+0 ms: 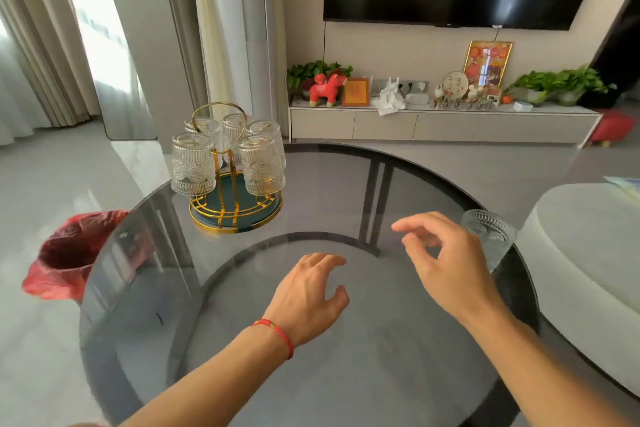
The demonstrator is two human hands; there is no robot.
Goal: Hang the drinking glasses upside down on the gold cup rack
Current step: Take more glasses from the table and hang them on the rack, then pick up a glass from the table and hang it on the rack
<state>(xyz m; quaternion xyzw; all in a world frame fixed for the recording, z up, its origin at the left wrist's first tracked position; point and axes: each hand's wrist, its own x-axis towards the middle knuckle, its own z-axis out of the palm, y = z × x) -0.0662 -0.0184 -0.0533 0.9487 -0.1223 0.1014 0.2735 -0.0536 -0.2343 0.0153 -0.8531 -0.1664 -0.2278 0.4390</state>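
Note:
The gold cup rack with a dark green base stands at the far left of the round glass table. Several ribbed clear glasses hang upside down on it, the front two being a left one and a right one. One more ribbed glass stands upright at the table's right edge. My right hand hovers just left of that glass, fingers apart, holding nothing. My left hand floats over the table's middle, open and empty, with a red string on the wrist.
A bin lined with a red bag stands on the floor left of the table. A white round table sits close on the right. Beyond are a TV cabinet with ornaments and plants, a wall TV and curtains.

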